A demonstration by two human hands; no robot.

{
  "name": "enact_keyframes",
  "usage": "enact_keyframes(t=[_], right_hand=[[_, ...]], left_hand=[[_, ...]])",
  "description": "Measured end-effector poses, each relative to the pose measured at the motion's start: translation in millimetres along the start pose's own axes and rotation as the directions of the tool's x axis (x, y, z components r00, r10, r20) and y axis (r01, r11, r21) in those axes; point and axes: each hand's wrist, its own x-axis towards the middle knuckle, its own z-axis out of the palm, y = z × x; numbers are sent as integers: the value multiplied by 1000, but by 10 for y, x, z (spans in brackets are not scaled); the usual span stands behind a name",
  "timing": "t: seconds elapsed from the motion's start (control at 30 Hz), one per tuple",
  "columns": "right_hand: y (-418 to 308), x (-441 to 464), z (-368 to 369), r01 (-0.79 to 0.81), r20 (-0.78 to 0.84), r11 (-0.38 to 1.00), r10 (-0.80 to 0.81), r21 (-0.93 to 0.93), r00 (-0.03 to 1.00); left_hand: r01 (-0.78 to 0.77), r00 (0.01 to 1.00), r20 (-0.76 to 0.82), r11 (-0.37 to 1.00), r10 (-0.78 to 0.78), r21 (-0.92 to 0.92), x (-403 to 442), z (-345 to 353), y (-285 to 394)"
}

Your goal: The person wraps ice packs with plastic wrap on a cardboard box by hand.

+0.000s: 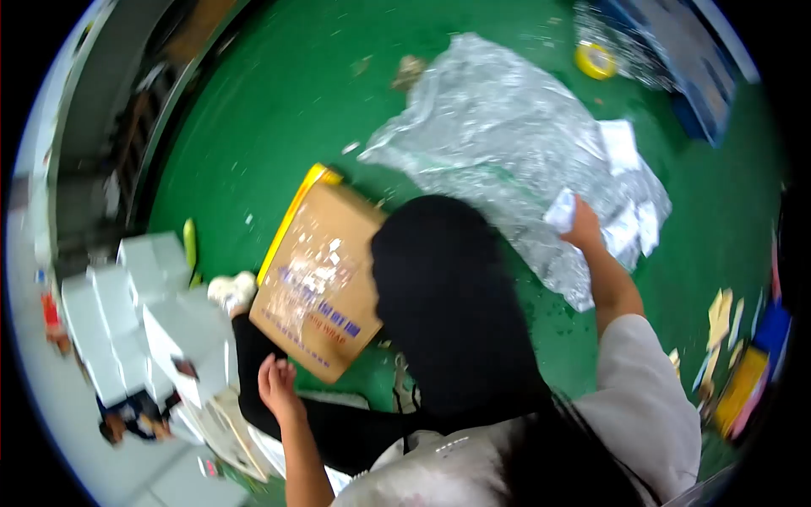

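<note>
My right hand point(582, 226) reaches out over a large sheet of clear plastic film point(498, 110) spread on the green floor. Its fingers are closed on a crumpled white sheet point(559, 208), paper or cloth, I cannot tell which. More white sheets point(621, 145) lie on the film beside it. My left hand point(279, 389) hangs above my bent leg with loosely curled fingers and nothing in it. Close to that hand, a brown cardboard box point(325, 270) with a yellow edge and blue print lies on the floor.
White foam boxes point(127, 313) are stacked at the left, with another person point(135, 422) beyond them. A yellow tape roll point(596, 62) lies near a blue pallet-like object point(676, 59) at upper right. Yellow and coloured items point(743, 389) sit at the right edge.
</note>
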Motion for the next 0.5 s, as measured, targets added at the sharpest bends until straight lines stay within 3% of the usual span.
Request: enact_keyframes(t=[0.07, 0.13, 0.17, 0.2, 0.27, 0.33, 0.4, 0.47, 0.5], right_hand=[[72, 51, 77, 162, -102, 986, -158, 29, 982], [-125, 72, -119, 47, 51, 999, -47, -8, 998], [-32, 210, 42, 86, -37, 989, -83, 116, 996], [164, 440, 187, 117, -119, 965, -91, 235, 989], [224, 998, 245, 307, -319, 759, -139, 573, 938], [-667, 1003, -674, 564, -468, 777, -402, 280, 787], [-1956, 590, -1788, 706, -248, 598, -670, 378, 700], [-3226, -26, -2490, 757, -94, 473, -818, 450, 567], [-3736, -213, -2627, 839, -59, 424, -881, 341, 469]], left_hand=[[138, 979, -133, 983, -153, -119, 184, -44, -181], [199, 945, -248, 976, -214, -86, 422, -171, -513], [168, 940, -294, 985, -173, -42, 504, -172, -671], [68, 943, -331, 991, -26, 117, 598, -139, -863], [-29, 930, -320, 904, 181, 426, 755, 103, -906], [-87, 907, -295, 820, 299, 566, 895, 322, -1063], [174, 884, -374, 547, 278, 818, 732, 654, -736], [143, 900, -328, 516, 287, 845, 725, 679, -654], [85, 927, -250, 491, 281, 867, 762, 645, -633]])
